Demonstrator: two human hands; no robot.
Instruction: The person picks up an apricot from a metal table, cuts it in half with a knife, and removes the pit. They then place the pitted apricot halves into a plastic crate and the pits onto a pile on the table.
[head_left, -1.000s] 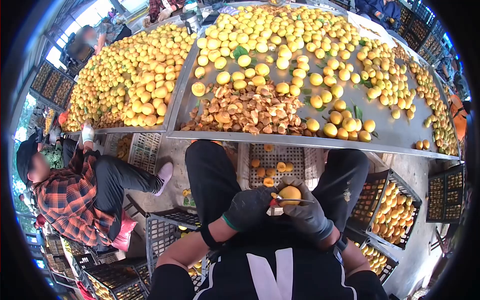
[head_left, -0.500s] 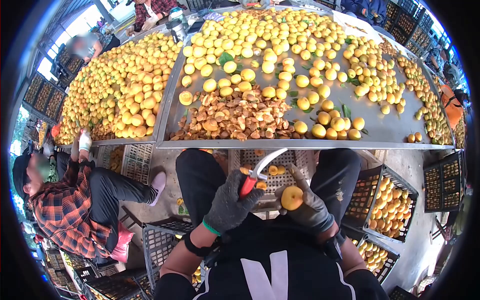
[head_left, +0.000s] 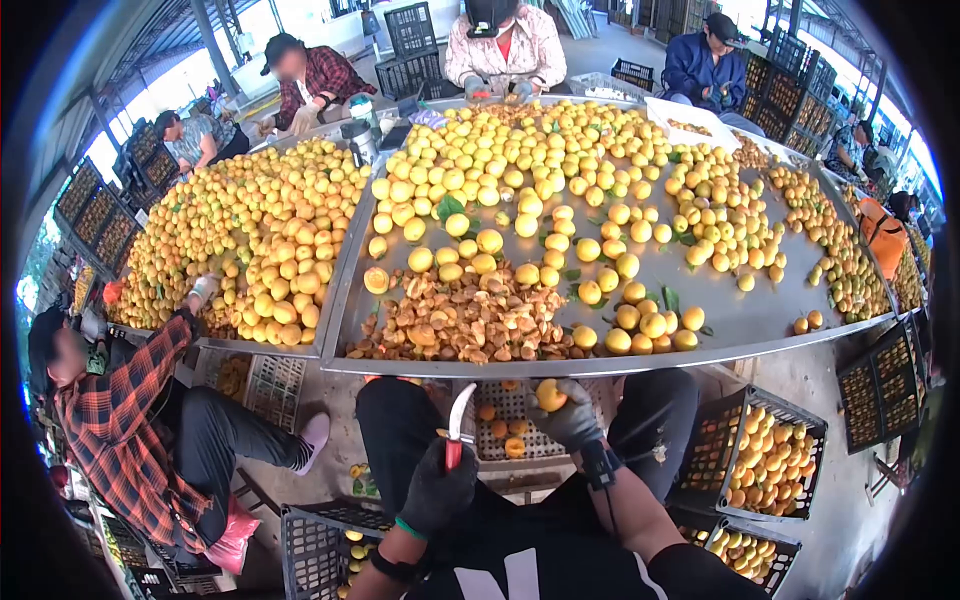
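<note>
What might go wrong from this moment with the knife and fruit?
1. The knife stands blade-up in the left hand, near the right hand; a slip might cut the glove.
2. The fruit is held above the crate; if it slips, it may drop and bruise.

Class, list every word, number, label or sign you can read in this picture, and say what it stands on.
No text can be read.
White marks on the person's black top: cut off at the picture's edge, not legible.
Knife in the left hand, fruit in the right hand: no writing shows.
</note>
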